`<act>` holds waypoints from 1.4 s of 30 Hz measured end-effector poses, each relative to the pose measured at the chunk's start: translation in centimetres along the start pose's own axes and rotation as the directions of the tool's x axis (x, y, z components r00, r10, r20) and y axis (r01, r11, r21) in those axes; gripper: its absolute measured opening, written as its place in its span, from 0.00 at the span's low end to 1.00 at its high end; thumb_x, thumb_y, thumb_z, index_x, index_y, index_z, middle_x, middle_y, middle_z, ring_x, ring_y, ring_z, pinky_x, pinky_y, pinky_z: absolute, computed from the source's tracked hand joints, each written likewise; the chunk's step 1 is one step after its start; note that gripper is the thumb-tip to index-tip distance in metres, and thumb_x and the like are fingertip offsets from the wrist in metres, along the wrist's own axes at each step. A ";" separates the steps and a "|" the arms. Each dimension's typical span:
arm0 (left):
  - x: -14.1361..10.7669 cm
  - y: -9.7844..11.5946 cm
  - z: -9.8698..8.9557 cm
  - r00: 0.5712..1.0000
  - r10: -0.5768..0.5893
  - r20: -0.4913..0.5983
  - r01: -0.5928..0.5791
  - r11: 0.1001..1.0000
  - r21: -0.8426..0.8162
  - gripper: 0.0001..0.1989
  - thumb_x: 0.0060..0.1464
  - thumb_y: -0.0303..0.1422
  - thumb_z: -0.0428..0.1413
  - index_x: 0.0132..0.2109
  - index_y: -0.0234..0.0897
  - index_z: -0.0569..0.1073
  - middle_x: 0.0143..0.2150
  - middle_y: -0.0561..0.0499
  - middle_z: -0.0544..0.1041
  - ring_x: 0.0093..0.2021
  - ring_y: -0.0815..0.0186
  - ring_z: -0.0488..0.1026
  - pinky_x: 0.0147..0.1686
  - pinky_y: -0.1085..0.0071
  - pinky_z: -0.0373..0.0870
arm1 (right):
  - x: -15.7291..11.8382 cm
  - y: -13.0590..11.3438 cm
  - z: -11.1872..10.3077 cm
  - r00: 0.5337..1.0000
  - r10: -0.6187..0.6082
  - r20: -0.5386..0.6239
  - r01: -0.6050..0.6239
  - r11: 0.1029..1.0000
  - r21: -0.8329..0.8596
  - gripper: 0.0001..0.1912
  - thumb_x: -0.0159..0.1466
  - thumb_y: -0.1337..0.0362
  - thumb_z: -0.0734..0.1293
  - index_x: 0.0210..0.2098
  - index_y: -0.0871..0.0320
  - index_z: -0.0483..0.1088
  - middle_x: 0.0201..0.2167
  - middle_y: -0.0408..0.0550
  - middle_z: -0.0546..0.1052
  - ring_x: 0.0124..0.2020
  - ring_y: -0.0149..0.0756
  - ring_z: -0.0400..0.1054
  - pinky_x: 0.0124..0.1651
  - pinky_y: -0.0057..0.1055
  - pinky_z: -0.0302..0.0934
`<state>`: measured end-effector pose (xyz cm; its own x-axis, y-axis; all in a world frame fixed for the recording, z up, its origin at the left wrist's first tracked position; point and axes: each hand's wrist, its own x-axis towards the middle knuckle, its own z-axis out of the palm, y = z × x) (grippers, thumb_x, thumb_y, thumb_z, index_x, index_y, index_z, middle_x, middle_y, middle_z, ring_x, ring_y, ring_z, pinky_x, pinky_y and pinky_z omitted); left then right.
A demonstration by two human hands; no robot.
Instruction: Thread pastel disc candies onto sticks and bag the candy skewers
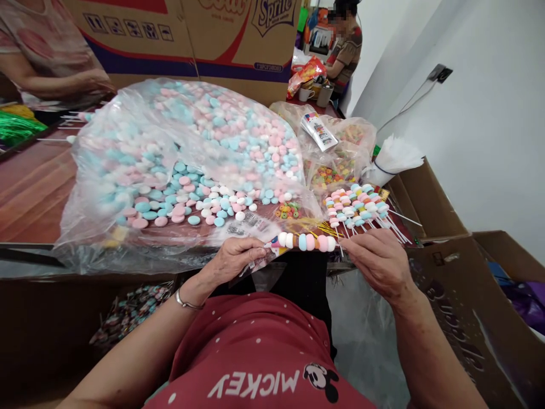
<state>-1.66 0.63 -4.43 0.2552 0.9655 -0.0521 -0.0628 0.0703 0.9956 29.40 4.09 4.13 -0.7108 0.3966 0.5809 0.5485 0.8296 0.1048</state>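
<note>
Near the table's front edge, a candy skewer [313, 242] with pink, white, blue and orange pieces lies level between my two hands. My right hand [378, 262] pinches its stick at the right end. The fingers of my left hand [236, 258] are closed on a clear printed wrapper [272, 257] at the skewer's left end. Whether the tip is inside the wrapper, I cannot tell. Just beyond my right hand lies a pile of finished candy skewers [355, 205]. Yellow twist ties [330, 229] and some ring candies [288, 211] lie behind the held skewer.
A large clear bag [128, 113] spills pastel candies [179, 210] over the table [25, 187]. Behind it stands a big cardboard box [238, 51]. Stacked wrappers [318, 132] rest on bags of ring candies. Open boxes [426, 199] stand at right. Two other people are at the back.
</note>
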 end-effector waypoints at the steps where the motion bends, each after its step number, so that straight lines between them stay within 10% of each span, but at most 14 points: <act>1: 0.0 0.1 -0.1 1.000 -0.014 0.013 0.014 1.000 -0.006 0.16 0.51 0.44 0.62 0.32 0.33 0.78 0.24 0.50 0.77 0.22 0.71 0.68 0.23 0.76 0.66 | 0.1 0.1 -0.2 1.000 -0.019 0.004 0.019 1.000 -0.013 0.12 0.67 0.69 0.64 0.47 0.50 0.74 0.33 0.45 0.80 0.32 0.35 0.67 0.36 0.36 0.56; 10: 0.7 1.2 -1.2 0.978 -0.026 0.209 -0.017 0.979 0.205 0.13 0.53 0.40 0.60 0.31 0.33 0.79 0.21 0.52 0.74 0.21 0.71 0.67 0.22 0.77 0.63 | 1.6 0.7 -0.6 0.976 -0.064 0.206 0.051 0.996 0.067 0.10 0.71 0.65 0.59 0.40 0.52 0.73 0.30 0.44 0.77 0.31 0.34 0.63 0.35 0.35 0.52; 23: 1.4 2.5 -2.6 0.885 -0.171 0.432 -0.002 0.929 0.371 0.15 0.56 0.42 0.56 0.32 0.32 0.75 0.21 0.56 0.67 0.22 0.74 0.59 0.22 0.79 0.55 | 3.0 0.5 0.8 0.894 0.032 0.448 -0.226 0.894 0.386 0.15 0.70 0.65 0.56 0.33 0.58 0.72 0.31 0.46 0.78 0.32 0.31 0.69 0.37 0.26 0.59; 29: 1.2 2.1 -2.7 0.862 -0.208 0.463 0.084 0.958 0.273 0.15 0.55 0.42 0.57 0.37 0.31 0.75 0.22 0.56 0.66 0.24 0.73 0.59 0.24 0.77 0.57 | 3.2 0.0 1.4 0.969 -0.117 0.219 0.082 0.983 0.163 0.12 0.70 0.66 0.59 0.37 0.56 0.73 0.26 0.44 0.76 0.30 0.32 0.62 0.35 0.31 0.52; 33: 1.2 2.2 -2.1 0.868 -0.106 0.485 -0.064 0.944 0.322 0.15 0.55 0.42 0.58 0.39 0.32 0.75 0.28 0.55 0.69 0.29 0.71 0.60 0.29 0.76 0.59 | 3.8 -1.0 1.2 0.979 -0.173 0.105 0.175 0.984 -0.017 0.10 0.70 0.69 0.60 0.39 0.56 0.73 0.27 0.43 0.76 0.31 0.33 0.58 0.35 0.33 0.48; 42: 0.9 2.2 0.1 0.837 -0.153 0.526 -0.111 0.892 0.437 0.16 0.57 0.44 0.57 0.37 0.34 0.70 0.27 0.57 0.66 0.26 0.72 0.59 0.26 0.76 0.56 | 5.1 -1.0 2.1 0.879 -0.178 0.442 0.070 0.966 0.250 0.15 0.67 0.67 0.59 0.25 0.58 0.70 0.23 0.44 0.70 0.29 0.33 0.56 0.36 0.32 0.46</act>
<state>-1.49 1.67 -2.28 0.7303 0.6654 -0.1549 0.3374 -0.1542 0.9286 24.28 6.13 5.28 -0.9171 0.3749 0.1357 0.3702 0.9271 -0.0596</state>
